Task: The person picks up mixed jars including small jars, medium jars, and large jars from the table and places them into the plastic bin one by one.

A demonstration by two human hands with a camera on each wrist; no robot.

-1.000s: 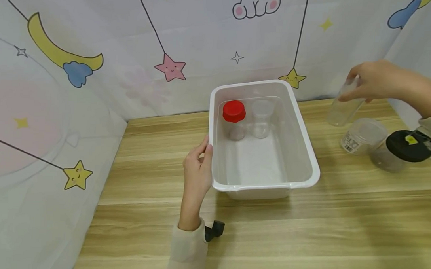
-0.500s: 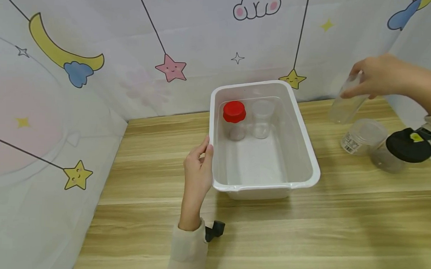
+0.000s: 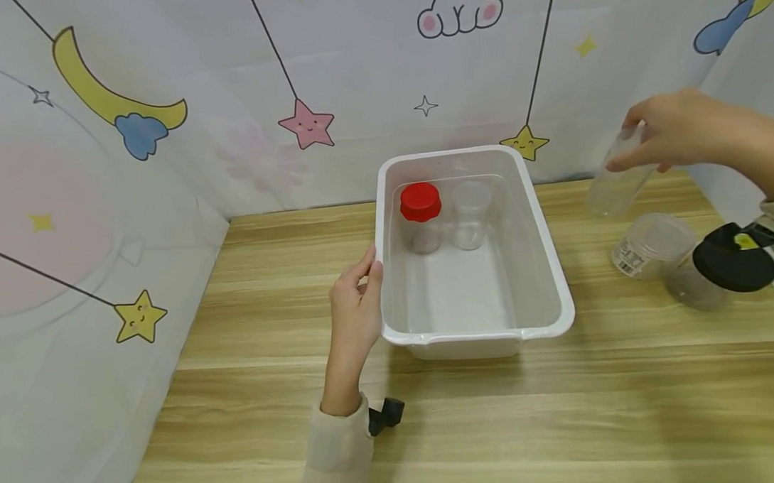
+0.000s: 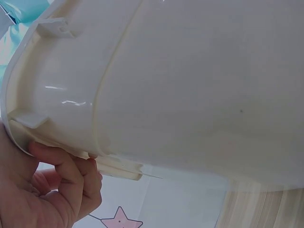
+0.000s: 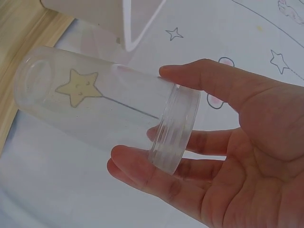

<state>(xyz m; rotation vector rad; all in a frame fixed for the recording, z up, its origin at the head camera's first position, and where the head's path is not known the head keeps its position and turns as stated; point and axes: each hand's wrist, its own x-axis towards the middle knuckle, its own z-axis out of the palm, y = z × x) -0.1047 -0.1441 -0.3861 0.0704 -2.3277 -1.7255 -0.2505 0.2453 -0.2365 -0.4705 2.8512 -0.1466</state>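
My right hand (image 3: 685, 135) holds a tall clear plastic jar (image 3: 613, 182) by its lid end, thumb on one side and fingers on the other. In the right wrist view the jar (image 5: 95, 99) looks see-through, with a ribbed translucent lid (image 5: 175, 128). My left hand (image 3: 356, 297) grips the left rim of a white plastic basin (image 3: 476, 337); in the left wrist view its curled fingers (image 4: 71, 171) sit at the rim's underside. Inside the basin, at the back, stand a clear jar with a red lid (image 3: 420, 201) and another clear jar (image 3: 470, 216) with a translucent lid.
On the wooden table (image 3: 260, 379), right of the basin, stand a low clear tub (image 3: 652, 247) with a barcode label and a clear jar with a black lid (image 3: 735, 262). A printed curtain (image 3: 354, 70) hangs close behind the basin.
My right hand has risen slightly with the clear jar, away from the table. My left hand and the basin stay where they were.
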